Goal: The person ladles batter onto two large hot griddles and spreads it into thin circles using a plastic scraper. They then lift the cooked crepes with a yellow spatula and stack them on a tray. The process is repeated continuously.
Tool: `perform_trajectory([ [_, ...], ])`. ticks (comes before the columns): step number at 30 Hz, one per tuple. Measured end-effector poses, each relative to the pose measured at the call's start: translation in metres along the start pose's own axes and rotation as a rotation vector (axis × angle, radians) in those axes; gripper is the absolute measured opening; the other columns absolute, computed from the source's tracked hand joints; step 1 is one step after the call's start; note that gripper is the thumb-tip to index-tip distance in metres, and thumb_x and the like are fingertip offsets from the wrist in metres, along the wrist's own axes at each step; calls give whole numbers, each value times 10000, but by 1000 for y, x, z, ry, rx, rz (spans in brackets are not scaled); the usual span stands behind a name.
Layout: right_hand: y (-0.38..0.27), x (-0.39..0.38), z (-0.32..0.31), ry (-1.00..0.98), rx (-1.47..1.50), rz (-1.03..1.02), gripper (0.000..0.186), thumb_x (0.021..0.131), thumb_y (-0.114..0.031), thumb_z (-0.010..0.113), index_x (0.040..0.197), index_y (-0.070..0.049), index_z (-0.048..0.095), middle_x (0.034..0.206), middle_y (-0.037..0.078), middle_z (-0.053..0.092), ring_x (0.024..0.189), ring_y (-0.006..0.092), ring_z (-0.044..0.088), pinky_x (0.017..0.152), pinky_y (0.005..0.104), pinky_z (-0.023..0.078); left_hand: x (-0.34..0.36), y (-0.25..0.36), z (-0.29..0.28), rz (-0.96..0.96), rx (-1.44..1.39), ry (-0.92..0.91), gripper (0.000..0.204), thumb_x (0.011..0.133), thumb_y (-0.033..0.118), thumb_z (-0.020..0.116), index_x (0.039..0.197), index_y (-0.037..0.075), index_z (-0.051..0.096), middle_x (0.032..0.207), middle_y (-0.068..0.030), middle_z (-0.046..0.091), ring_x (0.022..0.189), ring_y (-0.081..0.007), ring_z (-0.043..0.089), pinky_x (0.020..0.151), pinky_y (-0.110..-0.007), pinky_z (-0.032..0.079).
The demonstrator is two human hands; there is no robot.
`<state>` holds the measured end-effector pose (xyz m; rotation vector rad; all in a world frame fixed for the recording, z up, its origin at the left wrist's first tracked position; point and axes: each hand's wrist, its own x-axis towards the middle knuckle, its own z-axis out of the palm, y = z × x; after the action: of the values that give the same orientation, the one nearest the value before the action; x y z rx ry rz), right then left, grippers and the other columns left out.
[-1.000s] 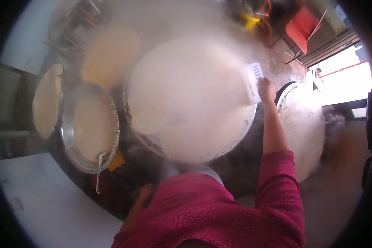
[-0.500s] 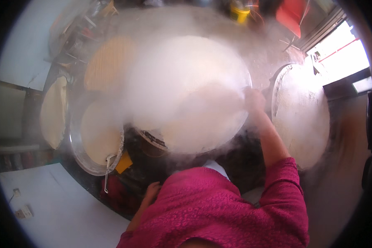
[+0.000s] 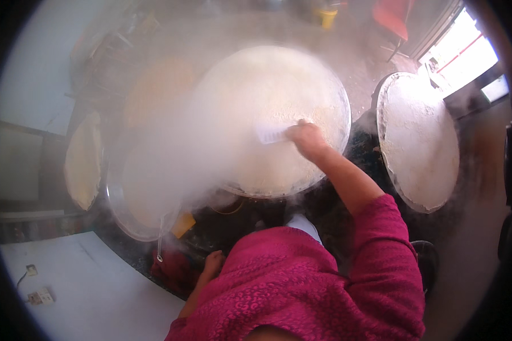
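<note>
My right hand (image 3: 310, 139) is closed on a white, ridged scraper (image 3: 272, 133) over the large round griddle (image 3: 349, 108) in front of me. A thin, pale layer of batter (image 3: 267, 79) covers the griddle, and looks rougher near my hand. Steam blurs the left side of the griddle and the scraper's far edge. Low by my left side hangs my left hand (image 3: 214, 262), close to my pink clothing; its fingers are too indistinct to read. Left of the griddle stands a wide metal basin (image 3: 122, 219) with a pale content, and a ladle handle (image 3: 160, 244) sticks out over its rim.
Another round griddle with a pale sheet (image 3: 418, 142) stands to the right. A pale round sheet (image 3: 84, 162) is at the far left. Beside the basin is a yellow object (image 3: 183, 225). A red chair (image 3: 393, 20) and a yellow bucket (image 3: 327, 18) stand farther back.
My right hand has swept from the griddle's right rim inward to the left, and the scraper now shows. Steam has thinned on the right and drifted left. My left hand stays low.
</note>
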<state>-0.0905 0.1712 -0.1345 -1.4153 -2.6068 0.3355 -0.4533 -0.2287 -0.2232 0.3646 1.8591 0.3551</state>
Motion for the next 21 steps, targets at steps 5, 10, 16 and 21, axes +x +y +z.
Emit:
perform_trajectory([
  [5,38,-45,-37,235,-88,742,163,798,-104,472,813,-58,628,853,139,630,827,291,591,700,364,489,29,-25,-12,148,235,-72,285,858,119,467,1093,-19,550,964,-110,606,855,-203,573,773,-311,456],
  [10,-13,-5,7,40,-17,702,168,821,-115,465,807,-61,624,844,132,621,774,270,614,653,360,516,31,-38,-25,156,282,-111,304,862,188,470,1071,-6,573,1013,-117,606,936,-221,557,820,-333,438],
  [16,-94,25,41,49,-89,3,117,737,-69,529,793,-86,630,829,90,627,804,234,593,676,334,501,24,-19,-40,398,603,-44,361,851,249,466,1092,-1,565,961,-117,625,878,-261,583,766,-353,450],
  [21,-52,-9,5,324,46,242,134,715,-52,520,788,-89,626,779,66,638,799,242,573,680,341,486,17,-21,-43,106,-93,-70,307,833,169,471,1022,-43,588,824,-91,599,709,-166,552,645,-287,442],
])
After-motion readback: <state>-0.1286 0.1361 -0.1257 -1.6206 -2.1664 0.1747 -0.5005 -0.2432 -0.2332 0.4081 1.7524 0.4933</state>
